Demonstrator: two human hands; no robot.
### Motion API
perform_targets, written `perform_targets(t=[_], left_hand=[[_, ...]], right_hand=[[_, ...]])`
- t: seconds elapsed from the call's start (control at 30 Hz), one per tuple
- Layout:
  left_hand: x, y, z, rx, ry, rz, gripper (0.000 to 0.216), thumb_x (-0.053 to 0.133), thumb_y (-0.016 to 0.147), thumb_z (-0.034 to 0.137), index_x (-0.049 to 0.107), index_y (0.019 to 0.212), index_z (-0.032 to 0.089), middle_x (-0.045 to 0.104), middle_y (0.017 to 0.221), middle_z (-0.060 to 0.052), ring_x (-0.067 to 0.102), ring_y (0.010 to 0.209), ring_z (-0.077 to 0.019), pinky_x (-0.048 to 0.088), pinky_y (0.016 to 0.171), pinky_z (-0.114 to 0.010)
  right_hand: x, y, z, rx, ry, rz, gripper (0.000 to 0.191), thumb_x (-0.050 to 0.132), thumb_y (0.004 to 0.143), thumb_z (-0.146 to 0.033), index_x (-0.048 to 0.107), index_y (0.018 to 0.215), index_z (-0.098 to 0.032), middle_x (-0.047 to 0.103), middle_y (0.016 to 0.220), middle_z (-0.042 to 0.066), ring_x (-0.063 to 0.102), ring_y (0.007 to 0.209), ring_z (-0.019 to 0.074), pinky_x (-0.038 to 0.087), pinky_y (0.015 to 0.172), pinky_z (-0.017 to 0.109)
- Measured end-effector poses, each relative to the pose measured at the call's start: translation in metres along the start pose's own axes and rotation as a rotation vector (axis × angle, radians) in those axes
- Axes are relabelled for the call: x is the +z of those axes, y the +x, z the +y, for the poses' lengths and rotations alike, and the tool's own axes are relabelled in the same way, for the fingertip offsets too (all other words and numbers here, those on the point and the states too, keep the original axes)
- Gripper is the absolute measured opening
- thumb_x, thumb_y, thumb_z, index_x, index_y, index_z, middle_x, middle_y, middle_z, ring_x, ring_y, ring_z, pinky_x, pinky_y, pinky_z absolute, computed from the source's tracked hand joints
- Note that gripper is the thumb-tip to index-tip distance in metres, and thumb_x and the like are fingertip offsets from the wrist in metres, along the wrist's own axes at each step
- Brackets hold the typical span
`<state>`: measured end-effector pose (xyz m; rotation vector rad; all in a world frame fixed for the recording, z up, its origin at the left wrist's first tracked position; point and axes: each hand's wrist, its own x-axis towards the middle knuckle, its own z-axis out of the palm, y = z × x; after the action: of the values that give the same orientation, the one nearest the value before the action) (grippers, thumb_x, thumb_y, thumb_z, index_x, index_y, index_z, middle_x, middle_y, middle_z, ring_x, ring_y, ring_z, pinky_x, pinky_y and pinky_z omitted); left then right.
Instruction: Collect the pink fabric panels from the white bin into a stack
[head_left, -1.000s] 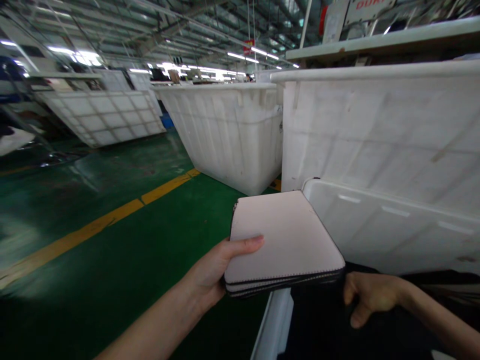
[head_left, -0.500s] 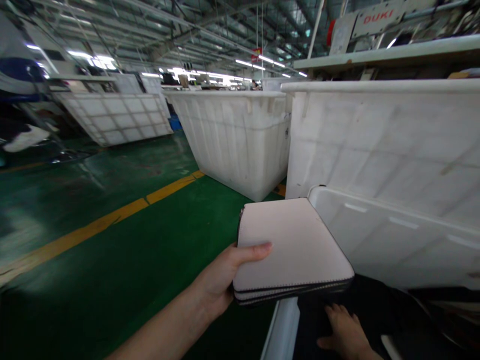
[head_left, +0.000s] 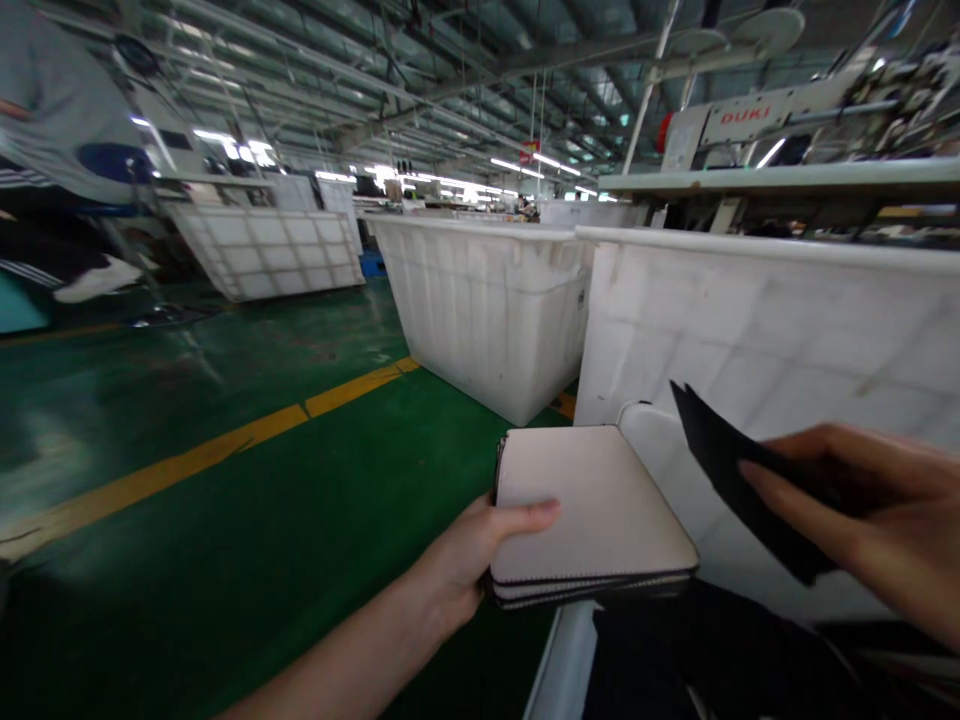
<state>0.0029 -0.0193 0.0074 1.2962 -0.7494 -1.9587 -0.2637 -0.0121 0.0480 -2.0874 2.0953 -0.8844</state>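
Note:
My left hand (head_left: 466,560) grips a small stack of flat square pieces (head_left: 592,510), pale pink on top with black stitched edges, held level over the corner of a low white bin (head_left: 562,660). My right hand (head_left: 877,510) is raised at the right and pinches a black piece of material (head_left: 739,470) that points up and to the left. Dark black pieces (head_left: 720,660) lie inside the bin under both hands.
Large white plastic tubs stand close: one right behind (head_left: 772,320), one further back (head_left: 487,300), a tilted one at far left (head_left: 262,250). A sewing machine (head_left: 750,125) sits on a table above. Green floor with a yellow line (head_left: 225,440). A person (head_left: 52,170) is at far left.
My right hand has come up out of the bin holding a black piece. The left hand keeps the stack steady. The view has tilted upward a little.

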Motion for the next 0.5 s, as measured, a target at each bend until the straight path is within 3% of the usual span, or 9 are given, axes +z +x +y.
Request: perform_targets(t=[0.03, 0.13, 0.2, 0.27, 0.3, 0.37, 0.43, 0.5], left_hand=[[0.002, -0.001, 0.001, -0.008, -0.002, 0.006, 0.051, 0.068, 0.064, 0.034, 0.056, 0.11, 0.015, 0.062, 0.108, -0.01, 0.06, 0.088, -0.0212, 0.046, 0.075, -0.028], [0.005, -0.003, 0.004, -0.032, -0.019, -0.002, 0.052, 0.055, 0.07, 0.052, 0.059, 0.107, 0.016, 0.066, 0.1, -0.01, 0.061, 0.086, -0.0204, 0.046, 0.073, -0.028], [0.004, -0.003, 0.003, -0.017, -0.014, 0.016, 0.055, 0.051, 0.07, 0.057, 0.06, 0.104, 0.014, 0.067, 0.095, -0.01, 0.061, 0.083, -0.0199, 0.046, 0.069, -0.026], [0.002, -0.002, 0.002, 0.012, -0.005, 0.031, 0.05, 0.058, 0.069, 0.05, 0.061, 0.102, 0.013, 0.067, 0.094, -0.01, 0.062, 0.079, -0.0185, 0.046, 0.065, -0.025], [0.001, -0.001, 0.001, 0.012, -0.006, 0.025, 0.048, 0.062, 0.068, 0.045, 0.061, 0.103, 0.013, 0.067, 0.094, -0.01, 0.062, 0.078, -0.0183, 0.046, 0.066, -0.025], [0.0, -0.001, 0.002, -0.008, -0.019, -0.007, 0.047, 0.065, 0.066, 0.038, 0.06, 0.105, 0.012, 0.067, 0.095, -0.011, 0.062, 0.079, -0.0193, 0.047, 0.071, -0.027], [0.001, -0.002, 0.005, -0.047, -0.028, -0.012, 0.047, 0.066, 0.066, 0.036, 0.059, 0.106, 0.012, 0.066, 0.096, -0.011, 0.062, 0.08, -0.0205, 0.047, 0.074, -0.03], [0.003, -0.003, 0.009, -0.063, -0.019, -0.003, 0.048, 0.065, 0.066, 0.034, 0.058, 0.108, 0.012, 0.067, 0.095, -0.011, 0.062, 0.077, -0.0196, 0.048, 0.072, -0.03]], right_hand=[[0.001, 0.006, -0.027, -0.203, -0.068, 0.061, 0.018, 0.05, 0.069, -0.042, 0.058, 0.077, -0.028, 0.061, 0.069, 0.003, 0.057, 0.057, 0.0193, 0.044, 0.052, 0.033], [0.026, 0.003, -0.097, -0.494, -0.127, -0.239, 0.017, 0.044, 0.071, -0.026, 0.058, 0.076, -0.019, 0.057, 0.069, 0.004, 0.056, 0.055, 0.0176, 0.041, 0.048, 0.029], [0.041, -0.002, -0.118, -0.533, 0.009, -0.458, 0.019, 0.045, 0.076, -0.028, 0.06, 0.079, -0.017, 0.057, 0.071, 0.005, 0.056, 0.057, 0.0175, 0.042, 0.049, 0.029], [0.043, -0.001, -0.113, -0.514, 0.272, -0.59, 0.02, 0.046, 0.08, -0.034, 0.062, 0.082, -0.021, 0.06, 0.076, 0.002, 0.057, 0.065, 0.0157, 0.046, 0.057, 0.027], [0.04, 0.003, -0.102, -0.473, 0.395, -0.578, 0.02, 0.047, 0.08, -0.037, 0.062, 0.082, -0.024, 0.061, 0.08, -0.001, 0.058, 0.07, 0.0147, 0.047, 0.063, 0.026], [0.034, 0.013, -0.071, -0.285, 0.527, -0.431, 0.021, 0.049, 0.079, -0.042, 0.062, 0.088, -0.028, 0.063, 0.092, -0.002, 0.057, 0.088, 0.0163, 0.045, 0.079, 0.027], [0.033, 0.017, -0.041, 0.07, 0.578, -0.295, 0.038, 0.051, 0.074, -0.051, 0.058, 0.103, -0.027, 0.059, 0.111, 0.001, 0.049, 0.107, 0.0232, 0.04, 0.092, 0.036], [0.039, 0.012, -0.025, 0.408, 0.737, -0.428, 0.055, 0.047, 0.072, -0.059, 0.05, 0.115, -0.025, 0.051, 0.124, 0.004, 0.04, 0.117, 0.027, 0.037, 0.095, 0.043]])
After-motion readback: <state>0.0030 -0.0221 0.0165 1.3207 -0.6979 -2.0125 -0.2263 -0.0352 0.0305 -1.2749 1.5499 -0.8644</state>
